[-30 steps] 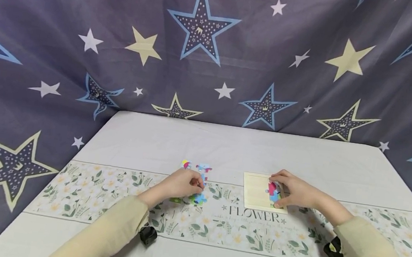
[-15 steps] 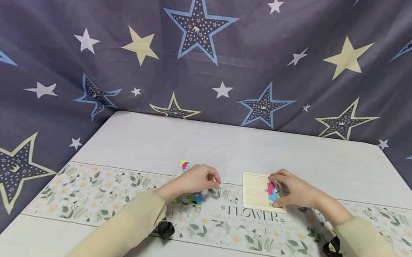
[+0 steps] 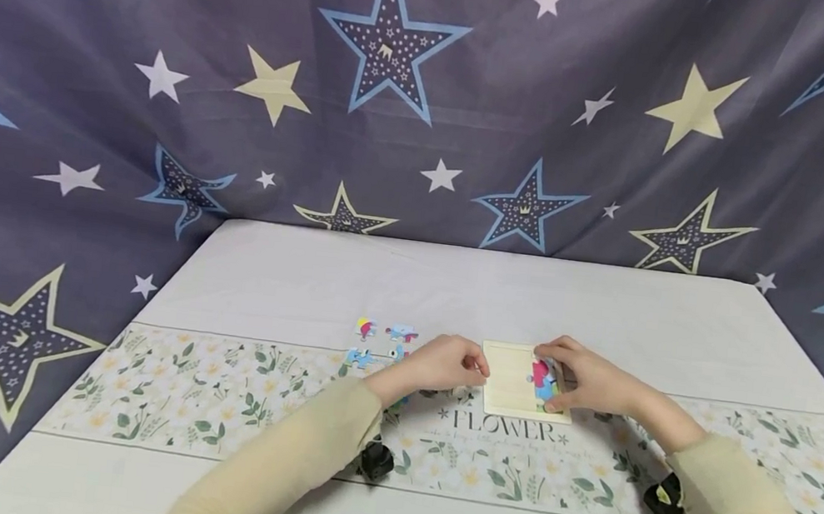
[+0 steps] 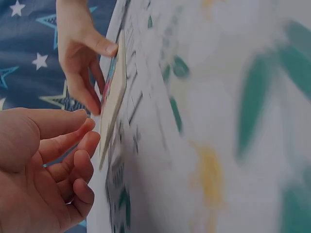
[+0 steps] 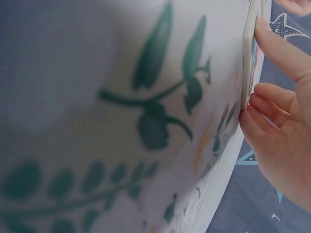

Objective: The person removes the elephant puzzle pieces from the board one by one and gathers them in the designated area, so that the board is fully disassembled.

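Note:
My left hand (image 3: 446, 362) hovers at the left edge of a shallow pale wooden puzzle tray (image 3: 504, 384). Its fingers are loosely curled, thumb tip close to the index finger; nothing shows between them in the left wrist view. My right hand (image 3: 591, 380) grips the tray's right side, thumb on the near edge and fingers at the far edge. Under that hand, pink and blue puzzle pieces (image 3: 541, 375) lie along the tray's right side, partly hidden. The right wrist view shows the right fingers (image 5: 267, 104) against the tray's edge (image 5: 249, 53).
Left of the tray lie several loose puzzle pieces: a yellow and pink one (image 3: 365, 327), a light blue one (image 3: 401, 333) and another blue one (image 3: 359, 358). My left forearm partly covers others. A flowered runner (image 3: 215, 404) crosses the white table; a starry curtain (image 3: 426, 124) hangs behind.
My left hand has moved right, from over the loose puzzle pieces to the tray's left edge, uncovering several pieces. My right hand keeps its hold on the puzzle tray.

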Demonstrator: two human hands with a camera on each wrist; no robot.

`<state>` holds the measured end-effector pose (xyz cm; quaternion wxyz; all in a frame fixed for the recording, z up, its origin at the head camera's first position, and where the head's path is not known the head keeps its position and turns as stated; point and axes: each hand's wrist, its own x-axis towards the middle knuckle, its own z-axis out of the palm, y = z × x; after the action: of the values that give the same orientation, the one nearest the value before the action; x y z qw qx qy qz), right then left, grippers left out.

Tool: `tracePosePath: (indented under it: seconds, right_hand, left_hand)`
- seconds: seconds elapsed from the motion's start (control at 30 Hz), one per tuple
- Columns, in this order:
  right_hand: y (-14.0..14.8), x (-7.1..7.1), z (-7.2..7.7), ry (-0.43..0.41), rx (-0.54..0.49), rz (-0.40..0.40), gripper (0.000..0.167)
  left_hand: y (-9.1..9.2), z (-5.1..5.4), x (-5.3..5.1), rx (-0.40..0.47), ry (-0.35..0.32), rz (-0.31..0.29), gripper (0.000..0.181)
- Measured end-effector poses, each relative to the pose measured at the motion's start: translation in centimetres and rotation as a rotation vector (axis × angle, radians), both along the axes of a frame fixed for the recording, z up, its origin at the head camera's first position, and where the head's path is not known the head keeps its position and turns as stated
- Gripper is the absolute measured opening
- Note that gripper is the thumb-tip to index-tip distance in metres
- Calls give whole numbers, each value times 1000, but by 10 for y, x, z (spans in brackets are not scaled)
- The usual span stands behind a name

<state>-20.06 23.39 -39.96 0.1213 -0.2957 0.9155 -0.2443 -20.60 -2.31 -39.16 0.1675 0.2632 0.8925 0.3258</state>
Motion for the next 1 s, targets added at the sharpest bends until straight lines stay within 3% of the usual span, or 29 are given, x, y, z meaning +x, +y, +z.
tracePosePath:
  seconds: [0.3,0.63,0.8,1.0]
  right_hand:
    - [-1,-1,1,18,7,-1,81]
    - [0,-1,4,-16,50,-47,92]
    - [2,-4,4,-30,21,-46,85]
    - [3,-7,0,36,26,-77,66]
  left_hand:
    - [30,5,0,-20,-13,-34,9]
    - [48,5,-6,3,-16,-4,10]
    - [55,3,-7,-5,-29,27,13]
    - [64,-2,-12,-36,-10,105,14]
